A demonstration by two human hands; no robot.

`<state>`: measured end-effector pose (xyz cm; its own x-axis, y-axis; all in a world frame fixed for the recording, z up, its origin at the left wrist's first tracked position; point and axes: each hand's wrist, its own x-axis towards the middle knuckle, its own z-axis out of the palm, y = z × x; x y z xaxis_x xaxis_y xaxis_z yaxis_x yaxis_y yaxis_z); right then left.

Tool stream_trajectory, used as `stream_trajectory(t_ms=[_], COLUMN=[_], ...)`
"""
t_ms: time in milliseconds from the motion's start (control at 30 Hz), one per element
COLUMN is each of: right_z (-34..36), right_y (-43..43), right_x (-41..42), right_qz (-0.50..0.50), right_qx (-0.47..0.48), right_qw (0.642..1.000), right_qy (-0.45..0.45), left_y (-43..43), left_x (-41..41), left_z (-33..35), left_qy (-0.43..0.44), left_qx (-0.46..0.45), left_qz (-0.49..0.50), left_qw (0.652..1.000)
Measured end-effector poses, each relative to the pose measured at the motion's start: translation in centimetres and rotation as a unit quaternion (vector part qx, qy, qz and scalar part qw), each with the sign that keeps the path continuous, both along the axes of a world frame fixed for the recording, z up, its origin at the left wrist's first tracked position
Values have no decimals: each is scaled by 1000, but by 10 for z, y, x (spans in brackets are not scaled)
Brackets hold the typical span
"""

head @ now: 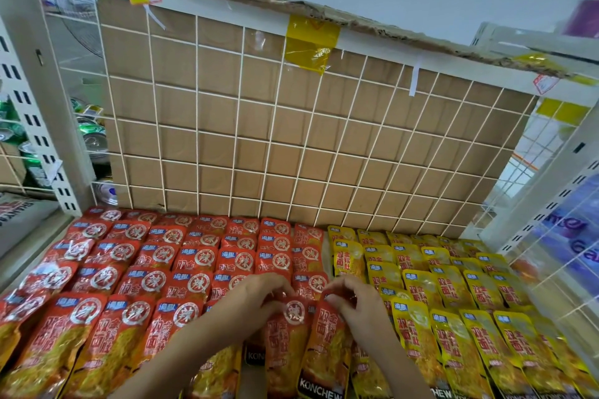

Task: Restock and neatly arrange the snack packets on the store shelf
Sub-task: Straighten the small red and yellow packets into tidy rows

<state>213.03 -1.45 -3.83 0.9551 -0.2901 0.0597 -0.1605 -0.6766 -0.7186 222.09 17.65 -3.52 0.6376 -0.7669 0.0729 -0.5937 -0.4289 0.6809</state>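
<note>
Shelf (61,152) holds red packets (129,253) beside yellow packets (453,285).

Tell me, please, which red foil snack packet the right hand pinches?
The tilted front-row red foil snack packet beside the yellow foil packets; the right hand pinches its top, the left hand grips its neighbour.
</note>
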Motion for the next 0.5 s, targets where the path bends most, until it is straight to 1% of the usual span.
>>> stream_trajectory(t_ms=[133, 267, 500], right_z=[0, 1, 2], right_y=[-3, -3, 3], right_x=[2, 7, 13], right_qz=[7, 28, 73], right_qx=[-15, -51, -95], right_qw=[1000, 997, 990], right_qy=[22, 47, 79], left_y=[12, 16, 21], left_x=[5, 7, -2], left_z=[-2, -9, -17], left_qy=[-7, -29, -121], left_qx=[-4, 3, 42], left_qz=[15, 28, 80], left_qw=[1000, 999, 989])
